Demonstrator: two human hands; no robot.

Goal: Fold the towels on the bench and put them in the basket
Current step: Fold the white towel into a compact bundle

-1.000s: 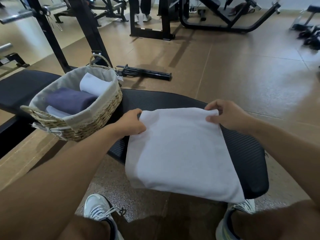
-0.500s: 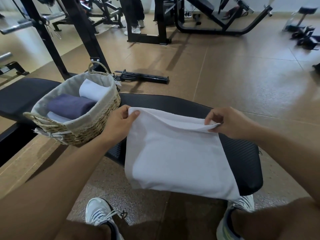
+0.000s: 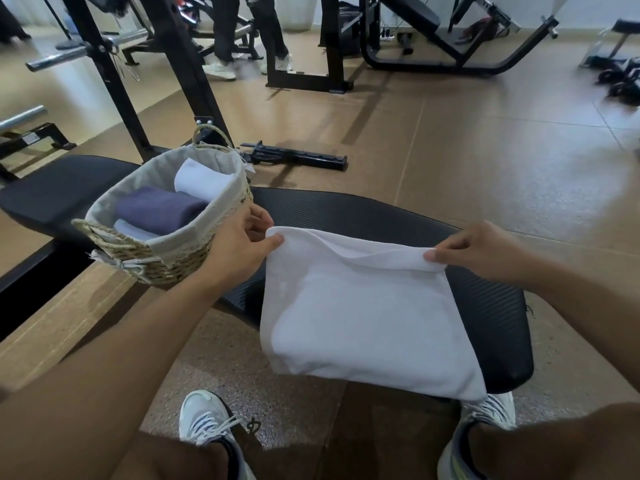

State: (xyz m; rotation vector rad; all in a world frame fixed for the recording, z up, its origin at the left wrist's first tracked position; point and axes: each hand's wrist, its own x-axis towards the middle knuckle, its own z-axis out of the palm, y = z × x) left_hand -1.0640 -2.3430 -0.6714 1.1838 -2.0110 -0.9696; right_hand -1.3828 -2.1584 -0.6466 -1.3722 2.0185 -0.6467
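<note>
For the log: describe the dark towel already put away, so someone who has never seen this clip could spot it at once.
Find the long black bench running across the gym floor; at its left end sits a woven basket with a pale cloth lining. Inside it, the dark towel lies folded between two white ones. It is the only purple-grey towel in view; every other towel, including the one being folded, is white.

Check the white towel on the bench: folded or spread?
Folded, not finished: the white towel lies doubled, both hands pinching its far corners, left hand, right hand.

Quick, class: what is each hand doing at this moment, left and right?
Left hand: pinches the white towel at its far left corner.
Right hand: pinches the same towel's far right corner.
</note>
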